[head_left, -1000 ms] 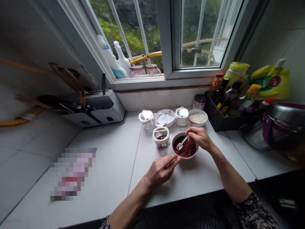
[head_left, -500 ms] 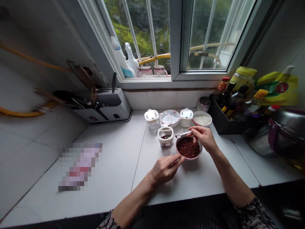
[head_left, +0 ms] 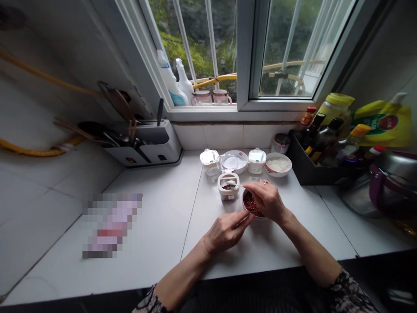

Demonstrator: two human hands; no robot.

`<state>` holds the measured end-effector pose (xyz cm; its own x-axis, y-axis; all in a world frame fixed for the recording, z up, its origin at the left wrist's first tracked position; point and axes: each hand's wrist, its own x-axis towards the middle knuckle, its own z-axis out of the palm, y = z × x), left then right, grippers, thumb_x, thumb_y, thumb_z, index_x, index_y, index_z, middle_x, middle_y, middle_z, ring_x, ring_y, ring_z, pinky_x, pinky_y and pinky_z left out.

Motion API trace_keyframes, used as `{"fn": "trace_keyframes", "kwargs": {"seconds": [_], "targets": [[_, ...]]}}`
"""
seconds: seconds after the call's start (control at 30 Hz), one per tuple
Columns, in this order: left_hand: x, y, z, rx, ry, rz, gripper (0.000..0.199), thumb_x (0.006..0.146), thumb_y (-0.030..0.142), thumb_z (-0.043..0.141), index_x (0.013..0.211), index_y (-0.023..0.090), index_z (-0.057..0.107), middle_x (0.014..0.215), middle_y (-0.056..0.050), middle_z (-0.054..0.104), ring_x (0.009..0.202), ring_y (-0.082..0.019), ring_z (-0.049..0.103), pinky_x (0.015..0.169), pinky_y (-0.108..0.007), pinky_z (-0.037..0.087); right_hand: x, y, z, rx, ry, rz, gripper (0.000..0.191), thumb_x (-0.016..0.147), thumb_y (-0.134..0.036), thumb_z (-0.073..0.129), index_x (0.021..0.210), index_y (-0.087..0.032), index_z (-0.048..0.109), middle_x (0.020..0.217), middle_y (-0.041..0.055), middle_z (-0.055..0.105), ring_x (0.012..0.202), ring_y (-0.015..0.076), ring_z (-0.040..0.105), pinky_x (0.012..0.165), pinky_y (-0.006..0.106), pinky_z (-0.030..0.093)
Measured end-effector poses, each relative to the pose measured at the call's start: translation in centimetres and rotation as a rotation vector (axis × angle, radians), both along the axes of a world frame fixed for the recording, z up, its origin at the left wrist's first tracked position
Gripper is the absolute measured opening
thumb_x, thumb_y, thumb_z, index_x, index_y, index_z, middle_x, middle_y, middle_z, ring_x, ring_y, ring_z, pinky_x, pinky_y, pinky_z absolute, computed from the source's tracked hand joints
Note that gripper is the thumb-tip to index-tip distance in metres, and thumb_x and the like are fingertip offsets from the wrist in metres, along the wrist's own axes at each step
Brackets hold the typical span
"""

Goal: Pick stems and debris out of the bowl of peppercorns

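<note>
My right hand (head_left: 267, 201) is closed on the handle of a small white spoon (head_left: 232, 184), whose bowl is over the open mouth of a clear spice jar (head_left: 228, 194) with a white rim. Dark red bits lie inside this jar. Just right of it stands a bowl (head_left: 243, 204) of dark red peppercorn-like spice (head_left: 252, 204), partly covered by my right hand. With fingers pinched at the bowl's near left rim, my left hand (head_left: 226, 232) steadies it on the white counter.
Behind are two white-lidded jars (head_left: 209, 161) (head_left: 257, 161), a bowl of white powder (head_left: 239, 163) and a bowl of white grains (head_left: 278, 165). A dark bottle box (head_left: 309, 171) and steel pot (head_left: 361, 191) stand right; a utensil holder (head_left: 159, 148) stands left. A blurred packet (head_left: 112, 226) lies on the left counter.
My right hand has swung the spoon left, from above the spice bowl to over the open jar. My left hand stays at the bowl's rim.
</note>
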<state>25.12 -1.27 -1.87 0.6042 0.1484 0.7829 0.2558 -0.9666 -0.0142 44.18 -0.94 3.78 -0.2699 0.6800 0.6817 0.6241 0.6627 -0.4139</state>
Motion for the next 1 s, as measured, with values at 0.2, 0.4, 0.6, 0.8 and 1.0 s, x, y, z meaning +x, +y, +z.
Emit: {"fn": "trace_keyframes", "kwargs": {"seconds": [0.2, 0.4, 0.6, 0.8, 1.0], "targets": [[-0.1, 0.0, -0.1, -0.026, 0.025, -0.009, 0.039, 0.093, 0.004, 0.043, 0.130, 0.011, 0.054, 0.104, -0.014, 0.069, 0.074, -0.015, 0.068, 0.062, -0.025, 0.058, 3.1, 0.1, 1.5, -0.193, 0.172, -0.197, 0.020, 0.088, -0.016, 0.048, 0.087, -0.018, 0.068, 0.070, 0.0038, 0.070, 0.063, 0.0166, 0.065, 0.064, 0.028, 0.050], [-0.2, -0.1, -0.1, -0.033, 0.024, -0.017, 0.043, 0.093, 0.005, 0.043, 0.135, 0.013, 0.051, 0.105, -0.014, 0.069, 0.077, -0.015, 0.068, 0.066, -0.025, 0.059, 4.1, 0.4, 1.2, -0.396, -0.001, -0.192, 0.021, 0.082, -0.013, 0.048, 0.077, -0.019, 0.068, 0.065, 0.0009, 0.068, 0.057, 0.0139, 0.059, 0.058, 0.024, 0.042], [-0.2, -0.1, 0.0, -0.029, 0.030, -0.015, 0.039, 0.093, 0.005, 0.044, 0.129, 0.011, 0.055, 0.105, -0.014, 0.068, 0.076, -0.015, 0.067, 0.064, -0.025, 0.058, 3.4, 0.4, 1.0, -0.447, 0.050, -0.177, 0.022, 0.083, -0.015, 0.047, 0.077, -0.019, 0.068, 0.062, -0.0001, 0.066, 0.055, 0.0136, 0.057, 0.056, 0.024, 0.041], [-0.2, 0.0, 0.0, -0.021, 0.020, -0.016, 0.032, 0.094, 0.005, 0.043, 0.121, 0.010, 0.059, 0.103, -0.014, 0.069, 0.073, -0.014, 0.066, 0.061, -0.025, 0.057, 4.2, 0.6, 1.0, -0.464, 0.151, -0.194, 0.021, 0.082, -0.017, 0.048, 0.076, -0.019, 0.069, 0.058, -0.0004, 0.065, 0.055, 0.0146, 0.058, 0.056, 0.025, 0.043], [-0.2, -0.1, 0.0, -0.029, 0.035, -0.018, 0.034, 0.094, 0.005, 0.043, 0.125, 0.011, 0.057, 0.103, -0.014, 0.069, 0.074, -0.015, 0.066, 0.062, -0.025, 0.058, 4.2, 0.5, 1.1, -0.496, 0.204, -0.198, 0.020, 0.082, -0.020, 0.049, 0.077, -0.018, 0.068, 0.058, -0.0002, 0.065, 0.054, 0.0141, 0.058, 0.055, 0.024, 0.044]]}}
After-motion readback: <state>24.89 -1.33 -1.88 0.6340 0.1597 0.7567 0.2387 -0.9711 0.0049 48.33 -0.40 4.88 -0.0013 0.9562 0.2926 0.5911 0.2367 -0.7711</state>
